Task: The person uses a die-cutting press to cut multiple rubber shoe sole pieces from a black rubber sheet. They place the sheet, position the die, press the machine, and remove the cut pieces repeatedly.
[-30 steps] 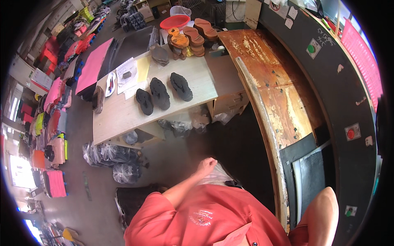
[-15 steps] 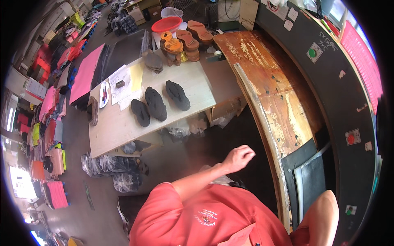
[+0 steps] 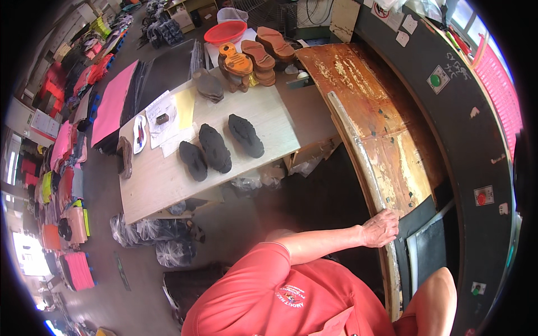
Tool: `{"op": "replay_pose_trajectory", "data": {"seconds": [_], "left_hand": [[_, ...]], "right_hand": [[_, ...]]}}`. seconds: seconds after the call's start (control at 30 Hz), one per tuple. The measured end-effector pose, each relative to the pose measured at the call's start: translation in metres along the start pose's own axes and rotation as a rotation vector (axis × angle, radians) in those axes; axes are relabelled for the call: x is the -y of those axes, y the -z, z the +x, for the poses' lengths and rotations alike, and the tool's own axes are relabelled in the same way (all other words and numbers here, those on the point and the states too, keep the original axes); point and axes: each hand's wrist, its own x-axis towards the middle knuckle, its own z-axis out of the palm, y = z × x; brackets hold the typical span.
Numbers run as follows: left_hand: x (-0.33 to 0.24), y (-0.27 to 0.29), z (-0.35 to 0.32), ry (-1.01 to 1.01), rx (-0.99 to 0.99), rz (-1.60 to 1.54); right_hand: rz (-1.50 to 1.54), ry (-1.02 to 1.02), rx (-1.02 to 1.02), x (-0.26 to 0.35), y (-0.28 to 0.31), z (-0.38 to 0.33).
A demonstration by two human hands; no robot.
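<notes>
My left hand (image 3: 380, 228) lies across the pale edge rail (image 3: 358, 147) of a worn wooden bench (image 3: 386, 123), its fingers bent over the rail. Just past the fingertips is a black sheet (image 3: 416, 217) on the bench. Whether the fingertips also touch its corner is unclear. Beside it, a dark panel with a white edge (image 3: 428, 252) stands at a slant. Of my right arm only the bent elbow (image 3: 437, 299) shows at the lower right; that hand is hidden. Several black sole-shaped pieces (image 3: 214, 148) rest on the pale table (image 3: 162, 193) ahead.
Brown shoe-shaped blocks (image 3: 258, 56), a red basin (image 3: 225, 32) and papers (image 3: 162, 115) occupy the table. A dark machine wall (image 3: 448, 117) with green and red buttons curves along the right. Plastic-wrapped bundles (image 3: 174, 252) sit on the floor; stacked coloured material (image 3: 78, 269) lines the left.
My left hand has moved right from in front of my body onto the bench's edge rail, and the arm has straightened. My right elbow has shifted slightly.
</notes>
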Motion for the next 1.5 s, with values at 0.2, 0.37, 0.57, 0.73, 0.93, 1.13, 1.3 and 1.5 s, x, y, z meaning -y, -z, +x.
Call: {"op": "replay_pose_trajectory", "data": {"seconds": [0.2,0.37,0.57,0.73,0.93,1.13,1.3,1.5], "left_hand": [[0.002,-0.004,0.000,0.014,-0.019,-0.022],[0.003,0.000,0.000,0.009,-0.019,-0.041],[0.001,0.003,-0.001,-0.028,-0.097,-0.076],[-0.007,0.002,0.000,0.036,-0.053,-0.033],[-0.020,0.005,0.004,0.106,-0.065,0.016],[-0.026,0.004,0.004,0.142,-0.084,0.030],[-0.026,0.003,0.003,0.142,-0.103,0.021],[-0.026,0.003,0.003,0.120,-0.123,0.048]], "right_hand": [[-0.027,0.008,-0.008,-0.002,-0.007,0.003],[-0.044,0.017,-0.010,0.000,-0.006,0.005],[-0.116,-0.016,-0.017,0.007,0.012,-0.004],[-0.323,-0.135,-0.041,0.027,0.071,-0.055],[-0.650,-1.336,-0.033,0.051,0.147,-0.273],[-1.075,-1.600,0.621,0.099,0.183,-0.442],[-1.127,-1.485,0.715,0.103,0.183,-0.460],[-1.128,-1.472,0.676,0.101,0.179,-0.450]]}}
